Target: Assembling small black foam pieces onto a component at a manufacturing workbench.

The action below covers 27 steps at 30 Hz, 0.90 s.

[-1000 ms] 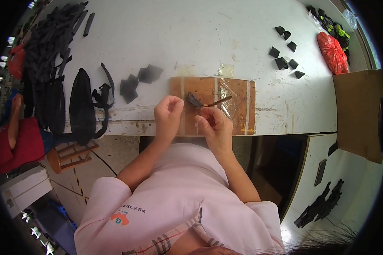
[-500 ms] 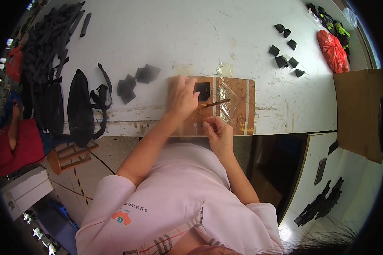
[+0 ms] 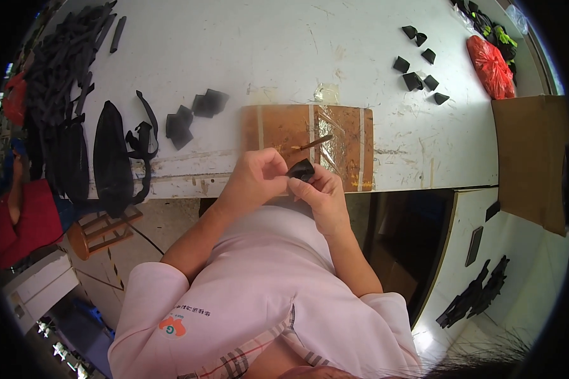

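My pale pink shirt (image 3: 259, 265) carries print at the lower left of the frame. Dark characters (image 3: 193, 312) stand beside an orange logo (image 3: 172, 328).

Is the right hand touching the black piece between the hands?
Touching: the head view shows the right hand holding the black piece by its right side, with no gap.

White table (image 3: 265, 57): brown board (image 3: 286, 126), black pieces (image 3: 413, 81), red bag (image 3: 490, 68).
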Motion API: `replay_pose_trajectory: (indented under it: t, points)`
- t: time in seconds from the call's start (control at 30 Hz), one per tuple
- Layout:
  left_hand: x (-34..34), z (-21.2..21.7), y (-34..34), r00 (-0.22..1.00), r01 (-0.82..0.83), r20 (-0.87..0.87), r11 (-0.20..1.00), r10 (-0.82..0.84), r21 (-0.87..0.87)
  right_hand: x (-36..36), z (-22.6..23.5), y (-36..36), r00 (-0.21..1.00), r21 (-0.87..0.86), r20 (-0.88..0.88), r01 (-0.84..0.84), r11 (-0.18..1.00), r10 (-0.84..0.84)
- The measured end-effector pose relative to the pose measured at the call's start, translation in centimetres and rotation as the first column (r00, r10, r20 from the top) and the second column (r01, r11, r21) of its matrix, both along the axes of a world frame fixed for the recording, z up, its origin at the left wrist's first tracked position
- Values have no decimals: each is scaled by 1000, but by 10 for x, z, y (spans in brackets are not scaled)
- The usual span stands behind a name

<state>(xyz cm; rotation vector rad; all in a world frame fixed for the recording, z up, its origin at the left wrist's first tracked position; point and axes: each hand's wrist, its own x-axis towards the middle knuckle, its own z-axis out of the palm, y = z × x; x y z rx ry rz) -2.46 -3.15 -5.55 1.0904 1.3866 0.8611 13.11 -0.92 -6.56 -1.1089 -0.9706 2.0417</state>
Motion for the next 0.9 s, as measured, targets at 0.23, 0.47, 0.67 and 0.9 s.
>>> replay_pose_trajectory:
  t: [0.23, 0.47, 0.67, 0.9]
  points:
    - [8, 15, -2, 981, -52, -180, 988, 78, 142, 5, 10, 6, 995, -117, -101, -17, 993, 5]
    - [0, 4, -5, 686, -72, 667, 939, 291, -336, 8, 2, 6, 936, -371, -329, -6, 929, -125]
    - [3, 5, -5, 781, -56, 570, 936, 258, -347, 9, 2, 7, 919, -435, -369, -41, 900, -137]
    - [5, 5, -5, 819, -79, 528, 956, 224, -283, 10, -1, 7, 915, -420, -389, -69, 905, -110]
